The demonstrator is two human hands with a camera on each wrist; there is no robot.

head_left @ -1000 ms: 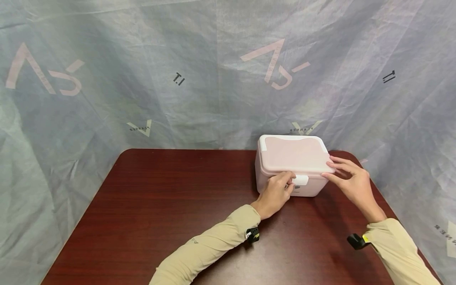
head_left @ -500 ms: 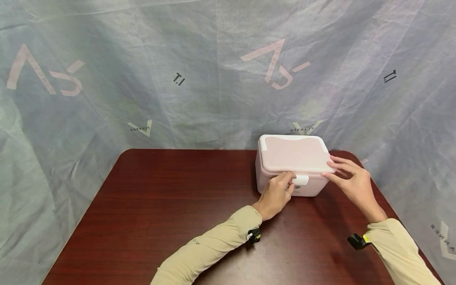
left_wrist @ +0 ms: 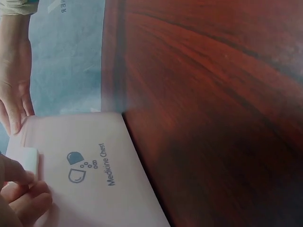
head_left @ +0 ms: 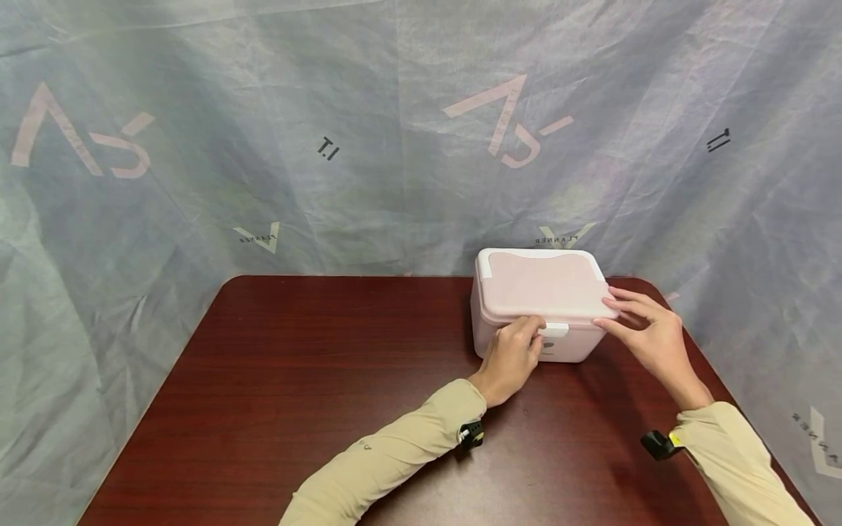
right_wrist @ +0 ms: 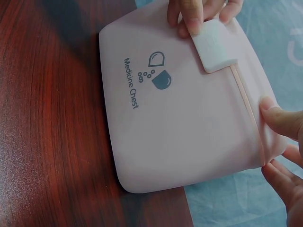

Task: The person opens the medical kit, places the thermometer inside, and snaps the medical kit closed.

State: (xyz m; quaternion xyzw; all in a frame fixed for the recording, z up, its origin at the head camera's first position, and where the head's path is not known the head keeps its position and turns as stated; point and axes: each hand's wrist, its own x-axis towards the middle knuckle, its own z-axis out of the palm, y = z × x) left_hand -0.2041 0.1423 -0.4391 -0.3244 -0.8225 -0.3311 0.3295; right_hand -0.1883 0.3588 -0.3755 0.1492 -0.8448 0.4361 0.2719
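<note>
A pale pink medicine chest (head_left: 546, 288) with a white-edged lid stands at the back right of the table, lid down. On its front wall are a capsule print and the words "Medicine Chest", plain in both wrist views. My left hand (head_left: 509, 358) pinches the white latch (right_wrist: 215, 46) at the middle of the front with curled fingers and thumb. The latch's lower edge tilts out from the wall. My right hand (head_left: 651, 340) grips the lid's front right corner, thumb (right_wrist: 279, 116) on the front edge and fingers around the side.
The chest stands on a dark red-brown wooden table (head_left: 296, 365), close to its back edge. A grey printed cloth (head_left: 368, 183) hangs behind and beside the table. A black strap device (head_left: 470, 435) is worn on the left sleeve, another (head_left: 661, 446) on the right.
The white latch has swung slightly up and outward under my left fingers. My right hand keeps its place at the lid corner, and the chest has not moved.
</note>
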